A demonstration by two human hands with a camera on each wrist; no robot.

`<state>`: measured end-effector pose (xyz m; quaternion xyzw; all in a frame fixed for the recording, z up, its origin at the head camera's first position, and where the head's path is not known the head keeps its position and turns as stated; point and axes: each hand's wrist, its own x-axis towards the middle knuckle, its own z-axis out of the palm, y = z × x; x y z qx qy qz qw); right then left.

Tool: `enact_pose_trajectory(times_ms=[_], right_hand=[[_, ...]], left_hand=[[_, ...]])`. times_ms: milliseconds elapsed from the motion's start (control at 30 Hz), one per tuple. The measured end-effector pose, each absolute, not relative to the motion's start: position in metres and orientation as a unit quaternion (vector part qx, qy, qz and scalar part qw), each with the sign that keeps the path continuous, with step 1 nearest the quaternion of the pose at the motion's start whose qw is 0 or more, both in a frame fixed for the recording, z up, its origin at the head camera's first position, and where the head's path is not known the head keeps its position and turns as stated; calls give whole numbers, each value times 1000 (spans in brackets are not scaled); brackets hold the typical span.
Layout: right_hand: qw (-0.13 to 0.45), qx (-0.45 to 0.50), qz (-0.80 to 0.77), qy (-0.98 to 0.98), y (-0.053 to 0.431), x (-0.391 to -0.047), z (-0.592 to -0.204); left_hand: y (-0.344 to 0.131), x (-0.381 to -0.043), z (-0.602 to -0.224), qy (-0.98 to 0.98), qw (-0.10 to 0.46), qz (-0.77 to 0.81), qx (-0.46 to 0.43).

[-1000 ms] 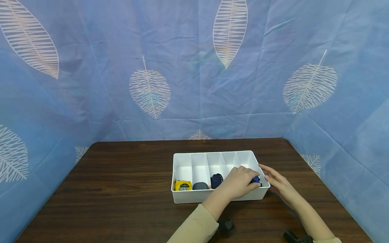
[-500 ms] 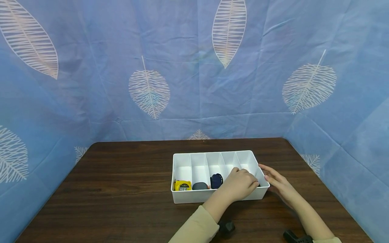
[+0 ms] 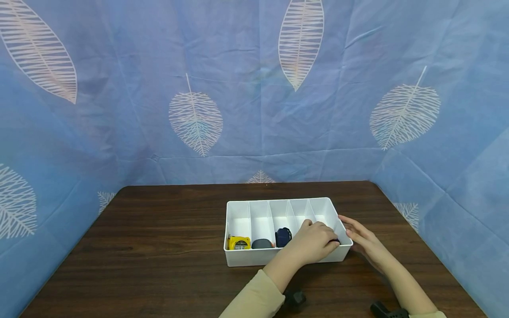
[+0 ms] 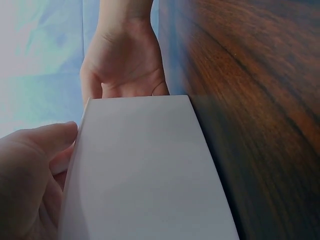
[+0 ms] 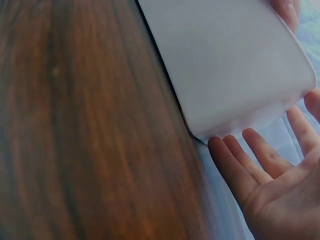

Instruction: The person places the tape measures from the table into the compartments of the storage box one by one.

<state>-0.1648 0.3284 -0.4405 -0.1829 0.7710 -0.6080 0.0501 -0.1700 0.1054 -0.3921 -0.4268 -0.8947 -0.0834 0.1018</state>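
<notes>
A white divided box (image 3: 286, 257) stands on the table. My left hand (image 3: 314, 240) reaches over its front rim into the right-end compartment, fingers curled down. By its thumb a sliver of a dark blue tape measure (image 3: 335, 241) shows; the hand hides the rest. In the left wrist view, that thumb (image 4: 60, 134) lies at the rim. My right hand (image 3: 367, 243) is at the box's right end. Its extended fingers (image 5: 265, 155) touch the end wall in the right wrist view. Other compartments hold a yellow tape measure (image 3: 239, 243), a grey rounded item (image 3: 262, 244) and a navy item (image 3: 283, 237).
The dark wooden table (image 3: 139, 247) extends widely to the left of the box. Blue leaf-print cloth (image 3: 246, 123) hangs behind and at both sides. A black wrist device (image 3: 295, 298) sits under the left forearm, and another black strap (image 3: 389, 311) is on the right wrist.
My left hand has lowered the blue tape measure into the right-end compartment, so less of it shows. The right hand and the box have stayed in place.
</notes>
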Motion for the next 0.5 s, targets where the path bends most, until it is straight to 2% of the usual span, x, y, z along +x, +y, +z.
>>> enact_pose_trajectory(times_ms=[500], right_hand=[[40,-151,-586,795,325,-163,-436]], left_hand=[[100,-169,-386,-898,77,-74,-428]])
